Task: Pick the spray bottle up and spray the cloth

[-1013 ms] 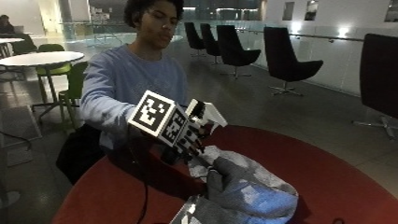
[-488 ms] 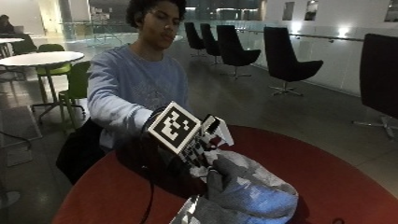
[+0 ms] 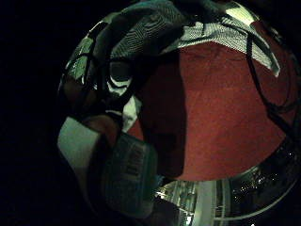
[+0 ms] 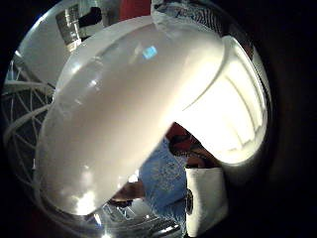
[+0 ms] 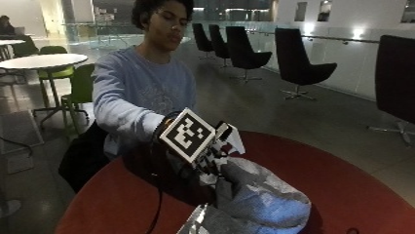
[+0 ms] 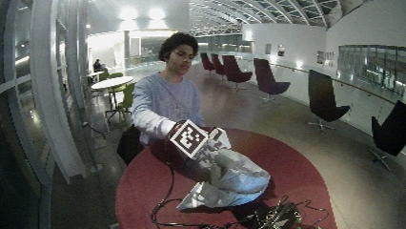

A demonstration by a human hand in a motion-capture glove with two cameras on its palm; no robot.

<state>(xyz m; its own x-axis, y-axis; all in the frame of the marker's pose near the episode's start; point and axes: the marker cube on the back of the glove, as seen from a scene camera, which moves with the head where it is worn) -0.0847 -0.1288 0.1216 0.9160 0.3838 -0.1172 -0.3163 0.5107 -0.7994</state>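
I see the gloved right hand [image 5: 206, 155] just left of centre in the outside view, raised over the round red table [image 5: 363, 190] and gripping the spray bottle [image 5: 231, 138]. Only the bottle's white head shows there, poking up and to the right of the hand. The thumb side palm view is almost filled by that white spray head [image 4: 133, 114], so it sits right against the palm, with its ribbed collar [image 4: 237, 124] toward the right of that frame. In the little finger side palm view I make out the translucent bottle body with a printed label [image 3: 129, 172] at lower left, a fingertip beside it.

The cloth [image 5: 259, 202], grey and crumpled, is heaped on the table at the bottom centre of the outside view, directly below and in front of the hand; whether the hand touches it I cannot tell. The wide outside view shows the same heap [image 6: 231, 179] in the middle of the table, with a tangle of cables [image 6: 273, 217] near the lower edge.

The person's pale blue sleeve [image 5: 126, 114] reaches in from the left.
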